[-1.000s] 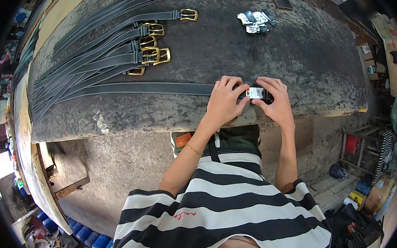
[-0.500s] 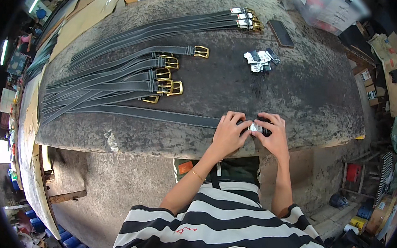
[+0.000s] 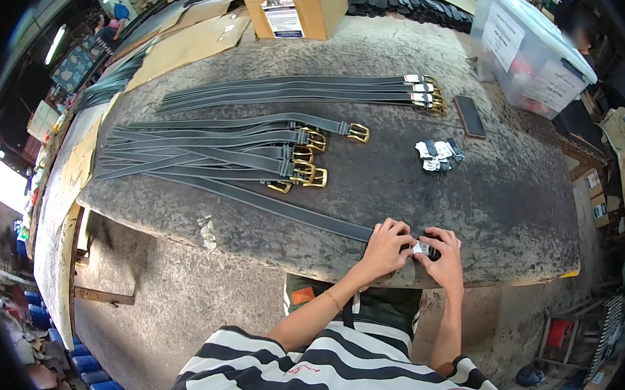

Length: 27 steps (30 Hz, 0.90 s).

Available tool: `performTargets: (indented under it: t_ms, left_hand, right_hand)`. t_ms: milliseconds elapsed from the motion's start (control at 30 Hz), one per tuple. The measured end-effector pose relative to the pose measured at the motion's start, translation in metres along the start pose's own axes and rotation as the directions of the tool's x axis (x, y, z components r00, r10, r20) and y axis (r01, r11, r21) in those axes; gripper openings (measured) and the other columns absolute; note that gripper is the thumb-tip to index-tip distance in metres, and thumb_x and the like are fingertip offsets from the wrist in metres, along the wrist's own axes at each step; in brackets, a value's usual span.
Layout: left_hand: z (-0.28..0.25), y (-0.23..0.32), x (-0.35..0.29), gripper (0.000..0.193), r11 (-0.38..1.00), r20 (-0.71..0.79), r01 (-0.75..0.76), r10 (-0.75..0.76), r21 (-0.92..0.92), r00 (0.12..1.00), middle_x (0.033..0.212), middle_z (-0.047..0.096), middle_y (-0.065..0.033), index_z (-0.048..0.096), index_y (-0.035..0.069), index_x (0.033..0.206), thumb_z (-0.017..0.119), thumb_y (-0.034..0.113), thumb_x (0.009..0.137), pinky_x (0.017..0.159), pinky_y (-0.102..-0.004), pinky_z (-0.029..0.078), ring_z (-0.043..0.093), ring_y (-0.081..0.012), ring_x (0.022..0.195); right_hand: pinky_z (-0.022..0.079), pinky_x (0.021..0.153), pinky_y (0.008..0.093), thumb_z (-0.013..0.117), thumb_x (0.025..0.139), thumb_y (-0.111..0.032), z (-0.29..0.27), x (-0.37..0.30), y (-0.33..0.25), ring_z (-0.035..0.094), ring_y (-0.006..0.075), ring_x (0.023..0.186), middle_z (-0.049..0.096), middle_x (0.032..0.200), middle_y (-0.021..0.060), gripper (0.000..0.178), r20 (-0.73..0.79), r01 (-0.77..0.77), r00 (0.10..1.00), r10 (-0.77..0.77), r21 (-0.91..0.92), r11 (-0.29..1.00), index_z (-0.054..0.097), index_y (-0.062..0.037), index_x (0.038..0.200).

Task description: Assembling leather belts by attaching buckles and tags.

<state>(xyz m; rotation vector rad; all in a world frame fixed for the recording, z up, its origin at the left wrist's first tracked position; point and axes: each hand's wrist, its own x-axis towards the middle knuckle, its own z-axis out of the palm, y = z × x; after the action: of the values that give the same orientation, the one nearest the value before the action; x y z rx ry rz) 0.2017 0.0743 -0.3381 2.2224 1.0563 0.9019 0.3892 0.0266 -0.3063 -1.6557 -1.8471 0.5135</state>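
A dark belt [image 3: 277, 212] with pale edge stitching runs slantwise to the table's near edge, where both my hands are at its end. My left hand [image 3: 389, 249] is closed on the belt, fingers bent over it. Close beside it, my right hand [image 3: 444, 260] pinches the same end, with a small white-and-black tag [image 3: 420, 248] showing between the hands. My fingers hide most of the buckle end. Farther off lies a small heap of similar tags [image 3: 439, 155]. To the left is a loose pile of belts [image 3: 215, 152] with gold buckles.
Across the dark, worn table [image 3: 502, 218], a neat row of tagged belts [image 3: 284, 93] lies at the back. A phone-like dark slab [image 3: 470, 117] rests right of it. An open cardboard box [image 3: 325, 9] and a clear plastic bin [image 3: 527, 57] stand along the far side.
The view has tilted upward, so everything sits lower and more of the table's far side shows. Both hands stay at the belt's end with the tag, their fingers slightly shifted.
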Motion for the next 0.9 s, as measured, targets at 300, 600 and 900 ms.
performTargets:
  t_ms: [300,600,900]
  left_hand:
    - [0.005,-0.003,0.009,0.015,0.997,0.017,0.064,-0.064,-0.05,0.998,0.102,0.064,-0.0014,0.078,0.017,0.088,0.078,0.022,0.073,0.087,-0.0411,0.041,0.055,-0.0257,0.105]
    - [0.004,0.004,0.003,0.023,0.995,0.038,0.104,-0.103,-0.005,0.994,0.102,0.064,-0.0033,0.073,0.011,0.098,0.076,0.025,0.079,0.087,-0.041,0.041,0.054,-0.0264,0.107]
    - [-0.003,0.001,0.005,0.026,0.999,0.063,0.033,-0.033,0.001,0.997,0.109,0.061,-0.0036,0.074,0.012,0.102,0.077,0.028,0.081,0.093,-0.0413,0.041,0.052,-0.0266,0.112]
  right_hand:
    - [0.039,0.102,0.0427,0.081,0.066,-0.009,-0.004,0.005,0.002,0.056,0.0302,0.117,0.064,0.12,0.0091,0.038,-0.026,0.07,0.997,-0.07,0.01,0.997,0.072,-0.0058,0.103]
    - [0.037,0.104,0.0449,0.079,0.072,-0.014,0.003,-0.004,0.005,0.056,0.0301,0.117,0.065,0.119,0.0087,0.031,-0.046,0.034,0.998,-0.033,0.007,0.999,0.072,-0.0059,0.101]
    - [0.036,0.105,0.0452,0.079,0.071,-0.013,0.0,0.001,0.009,0.055,0.03,0.117,0.065,0.12,0.0086,0.032,-0.02,0.043,0.999,-0.043,0.014,0.999,0.072,-0.0059,0.102]
